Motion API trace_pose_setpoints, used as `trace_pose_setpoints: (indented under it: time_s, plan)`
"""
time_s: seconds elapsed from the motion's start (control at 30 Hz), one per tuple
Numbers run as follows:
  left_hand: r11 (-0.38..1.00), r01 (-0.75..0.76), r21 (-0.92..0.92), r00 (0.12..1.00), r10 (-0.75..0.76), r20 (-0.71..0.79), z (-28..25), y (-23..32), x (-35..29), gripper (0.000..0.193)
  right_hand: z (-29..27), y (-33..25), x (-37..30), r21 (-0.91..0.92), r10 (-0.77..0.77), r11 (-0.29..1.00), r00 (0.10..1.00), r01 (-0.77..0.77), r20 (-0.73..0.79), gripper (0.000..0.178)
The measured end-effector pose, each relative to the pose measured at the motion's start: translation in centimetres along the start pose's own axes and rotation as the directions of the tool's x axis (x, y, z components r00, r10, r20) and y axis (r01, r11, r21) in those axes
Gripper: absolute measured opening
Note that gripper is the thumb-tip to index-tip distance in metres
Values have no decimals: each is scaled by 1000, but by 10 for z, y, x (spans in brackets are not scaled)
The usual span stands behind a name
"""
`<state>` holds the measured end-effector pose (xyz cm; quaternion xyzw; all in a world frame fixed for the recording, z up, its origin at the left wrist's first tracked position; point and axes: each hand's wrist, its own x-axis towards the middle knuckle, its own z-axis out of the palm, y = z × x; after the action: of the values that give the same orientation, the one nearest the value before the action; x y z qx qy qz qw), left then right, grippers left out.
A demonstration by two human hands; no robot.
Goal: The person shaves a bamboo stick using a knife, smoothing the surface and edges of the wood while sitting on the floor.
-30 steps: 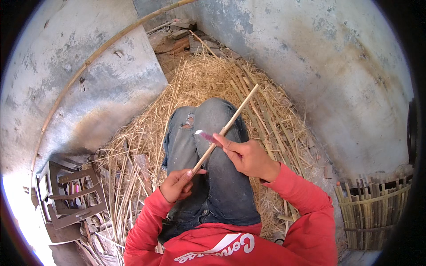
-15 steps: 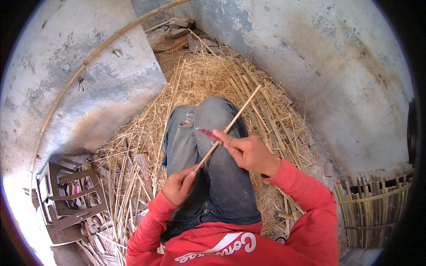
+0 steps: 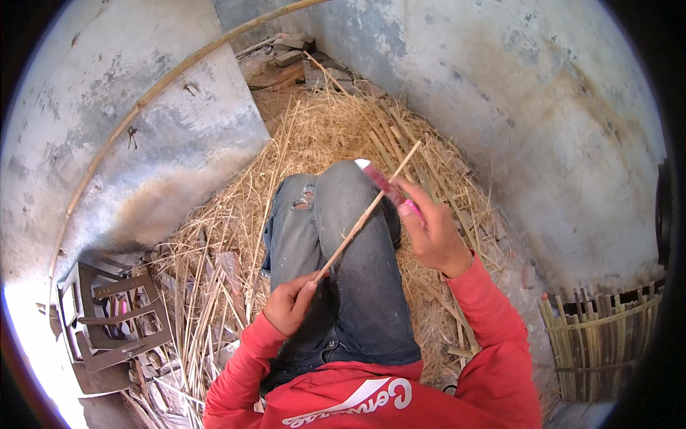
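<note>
A thin pale stick (image 3: 355, 229), apparently bamboo, slants up and to the right across my jeans. Its lower end is held in my left hand (image 3: 289, 306), fingers closed around it over my lap. My right hand (image 3: 434, 232) grips the pink handle of a knife (image 3: 379, 180). The reddish blade crosses the stick's upper half, its bright tip pointing up and left above my knee. Whether the cutting edge bites into the stick cannot be made out.
Straw-like shavings (image 3: 329, 132) and long split strips (image 3: 400, 161) cover the floor ahead. A brown slatted frame, perhaps a stool (image 3: 125, 314), lies at left. A basket of upright slats (image 3: 604, 343) stands at right. A curved pole (image 3: 136, 107) leans by the wall.
My right hand and the knife have moved up and to the right along the stick, away from my left hand. The left hand keeps its hold, barely shifted.
</note>
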<state>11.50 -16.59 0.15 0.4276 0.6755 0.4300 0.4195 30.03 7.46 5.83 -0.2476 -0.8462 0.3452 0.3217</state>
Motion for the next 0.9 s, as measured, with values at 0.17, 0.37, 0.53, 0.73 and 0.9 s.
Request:
trace_pose_setpoints:
  time_s: [0.17, 0.37, 0.53, 0.73, 0.9]
  plan:
    - [937, 162, -309, 983, -125, 136, -1, 0, 0, 46, -22, 17, 0, -18, 131, 991, 991, -131, -15, 35]
    - [815, 307, -492, 943, -190, 274, -4, -6, 1, 49, -7, 29, -7, -149, 15, 989, 997, -26, -73, 39]
    - [800, 321, -507, 939, -200, 279, -5, -6, 1, 50, 11, 22, -9, -370, -222, 904, 975, 215, 24, 40]
    - [803, 316, -506, 940, -195, 279, -4, -6, 0, 49, 16, 6, -12, -381, -21, 920, 984, 88, 176, 43]
    - [817, 301, -491, 947, -197, 253, -3, -8, -2, 48, 22, 16, -9, -476, 3, 877, 989, 69, 148, 51]
